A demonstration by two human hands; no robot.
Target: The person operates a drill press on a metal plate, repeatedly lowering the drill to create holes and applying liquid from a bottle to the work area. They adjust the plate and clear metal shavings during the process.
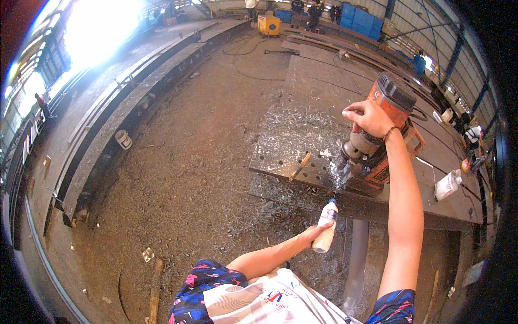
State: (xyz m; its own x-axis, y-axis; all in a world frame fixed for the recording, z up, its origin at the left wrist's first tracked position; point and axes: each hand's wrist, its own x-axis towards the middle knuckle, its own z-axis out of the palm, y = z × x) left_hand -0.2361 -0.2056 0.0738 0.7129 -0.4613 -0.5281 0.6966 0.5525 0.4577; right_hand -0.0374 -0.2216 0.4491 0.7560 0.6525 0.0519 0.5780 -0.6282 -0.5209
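While the right hand (369, 116) grips the orange drill's (386, 129) feed handle at the steel plate's (302, 97) near edge, keep the left hand (315, 235) squeezing the bottle (326, 227), aimed steadily at the cutter.

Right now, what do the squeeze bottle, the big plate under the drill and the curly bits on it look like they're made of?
Squeeze bottle: likely soft plastic, whitish, translucent, blue cap. Plate: apparently thick steel, dull brown with rust, rows of drilled holes. Curly bits: bright silvery metal shavings, probably fresh steel cut by the drill.
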